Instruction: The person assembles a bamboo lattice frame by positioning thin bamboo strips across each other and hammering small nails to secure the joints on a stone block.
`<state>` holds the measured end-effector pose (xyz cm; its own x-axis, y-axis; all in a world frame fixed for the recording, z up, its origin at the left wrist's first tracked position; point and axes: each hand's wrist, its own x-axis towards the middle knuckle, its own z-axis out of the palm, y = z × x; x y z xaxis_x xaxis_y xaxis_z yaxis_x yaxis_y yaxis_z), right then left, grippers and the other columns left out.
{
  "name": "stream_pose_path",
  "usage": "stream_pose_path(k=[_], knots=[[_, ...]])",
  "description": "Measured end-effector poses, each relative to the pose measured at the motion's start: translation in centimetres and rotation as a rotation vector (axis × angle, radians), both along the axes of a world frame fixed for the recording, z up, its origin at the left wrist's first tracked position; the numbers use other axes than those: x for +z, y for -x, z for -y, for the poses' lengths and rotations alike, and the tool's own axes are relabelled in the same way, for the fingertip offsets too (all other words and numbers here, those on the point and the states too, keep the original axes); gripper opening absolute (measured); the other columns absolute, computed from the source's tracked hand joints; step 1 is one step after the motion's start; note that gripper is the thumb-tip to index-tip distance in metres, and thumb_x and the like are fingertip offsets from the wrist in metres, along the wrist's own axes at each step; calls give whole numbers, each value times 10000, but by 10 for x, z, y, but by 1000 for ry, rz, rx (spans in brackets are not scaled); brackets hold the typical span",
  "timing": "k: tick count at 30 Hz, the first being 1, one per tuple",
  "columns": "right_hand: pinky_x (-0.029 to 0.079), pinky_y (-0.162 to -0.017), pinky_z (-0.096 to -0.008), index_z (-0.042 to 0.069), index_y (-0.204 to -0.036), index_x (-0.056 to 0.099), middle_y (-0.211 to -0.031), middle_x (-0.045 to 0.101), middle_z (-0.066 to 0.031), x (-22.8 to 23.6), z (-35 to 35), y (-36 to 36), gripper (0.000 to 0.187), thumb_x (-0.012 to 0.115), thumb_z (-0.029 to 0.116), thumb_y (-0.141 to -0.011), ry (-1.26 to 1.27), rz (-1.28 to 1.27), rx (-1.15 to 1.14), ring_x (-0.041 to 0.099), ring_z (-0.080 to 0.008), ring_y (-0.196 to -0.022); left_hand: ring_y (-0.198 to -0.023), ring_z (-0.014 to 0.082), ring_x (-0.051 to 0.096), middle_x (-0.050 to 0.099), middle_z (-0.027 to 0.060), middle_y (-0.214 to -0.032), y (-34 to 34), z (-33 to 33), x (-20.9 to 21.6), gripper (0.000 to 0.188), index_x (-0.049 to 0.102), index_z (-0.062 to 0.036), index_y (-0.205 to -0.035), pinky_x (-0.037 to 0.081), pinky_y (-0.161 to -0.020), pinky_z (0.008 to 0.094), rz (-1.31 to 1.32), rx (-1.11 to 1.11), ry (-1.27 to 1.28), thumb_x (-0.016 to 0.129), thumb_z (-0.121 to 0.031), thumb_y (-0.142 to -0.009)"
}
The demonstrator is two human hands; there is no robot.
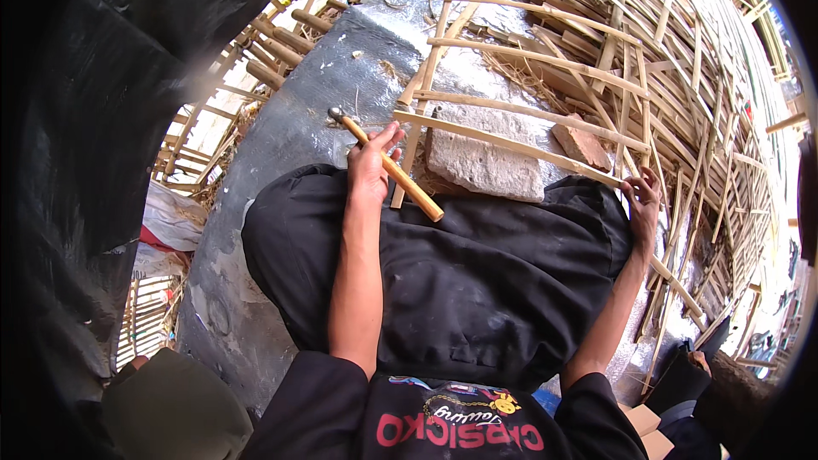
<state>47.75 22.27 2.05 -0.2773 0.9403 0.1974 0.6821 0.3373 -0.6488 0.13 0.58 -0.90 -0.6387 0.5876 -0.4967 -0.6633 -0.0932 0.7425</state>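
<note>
My left hand (372, 158) is closed around a hammer (411, 189) with a pale wooden handle; its small metal head points away from me. The left fingertips are also close to one end of a thin bamboo strip (511, 145); whether they touch it I cannot tell. At the strip's other end, my right hand (642, 204) pinches it between thumb and fingers. The strip lies across the near part of a ladder-like bamboo frame (537, 57) with several crosswise slats. Under the frame sits a rough grey stone block (486, 158), just beyond my lap.
A reddish brick (582, 145) lies right of the block. A large heap of bamboo strips (682, 60) fills the far right. Bamboo poles (277, 47) and lattice border the left floor edge. Dark sheeting (94, 119) hangs at left. Other people's clothed parts show at both lower corners.
</note>
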Motion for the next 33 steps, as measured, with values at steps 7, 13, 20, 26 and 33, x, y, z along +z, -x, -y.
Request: stream_pose_path(k=[7, 13, 20, 26, 33], knots=[[392, -1069, -444, 104, -986, 766, -1423, 501, -118, 4, 3, 5, 256, 749, 345, -903, 24, 96, -3, 450, -324, -1301, -933, 183, 725, 676, 30, -915, -5, 2, 5, 286, 515, -159, -847, 482, -608, 236, 7, 30, 13, 783, -60, -866], [441, -1002, -354, 67, -1147, 694, -1256, 582, -103, 5, -1, 0, 325, 702, 336, -965, 46, -88, -61, 557, -224, -1177, -815, 200, 731, 673, 67, -865, -6, -4, 2, 305, 506, -139, -814, 477, -559, 222, -100, 48, -29, 791, -38, -849], [445, -1004, -352, 25, -1211, 655, -1258, 602, -100, -1, 1, -5, 366, 533, 78, -870, 147, -417, -70, 552, -214, -1209, -675, 170, 693, 681, 100, -803, 3, -1, -8, 196, 599, -42, -834, 541, -560, 204, -13, 135, 19, 787, 2, -804], [468, -873, -272, 37, -1145, 677, -1272, 555, -59, -3, 1, -3, 222, 669, 41, -923, 83, -251, -121, 556, -137, -1070, -623, 153, 634, 636, 83, -763, 2, -3, -4, 136, 597, -9, -851, 510, -535, 221, -30, 101, 55, 727, -27, -818], [452, -729, -246, 37, -1081, 660, -952, 648, -14, 1, 3, 2, 197, 736, 147, -937, 61, -180, -220, 500, -94, -778, -717, 133, 595, 599, 36, -822, 4, 1, -1, 131, 610, -38, -861, 516, -608, 292, -40, 92, 130, 719, -100, -820]])
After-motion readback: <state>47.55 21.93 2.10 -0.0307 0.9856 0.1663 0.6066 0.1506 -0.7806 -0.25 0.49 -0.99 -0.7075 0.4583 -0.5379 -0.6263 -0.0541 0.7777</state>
